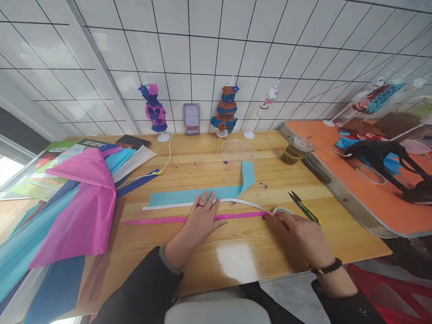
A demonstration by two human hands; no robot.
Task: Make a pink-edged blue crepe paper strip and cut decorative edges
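My left hand (202, 216) lies flat with its fingers spread, pressing on a white strip (168, 206) and on the table by a pink strip (151, 221). The white strip, which looks like tape, runs along the lower edge of a light blue strip (175, 195) whose right end folds upward. From my left hand the white strip bows rightward to my right hand (303, 234), whose fingers are closed on it. A white curved edge (283, 209), perhaps a tape roll, shows at those fingers. The pink strip's right end passes close to the same fingertips.
Yellow-handled thread snips (305, 208) lie beyond my right hand. A lidded drink cup (297, 150) and a clear disc (238, 151) are farther back. Pink and blue sheets (87, 198) pile at left. A phone (192, 119) leans on the wall between decorated stands. An orange table (337, 193) adjoins at right.
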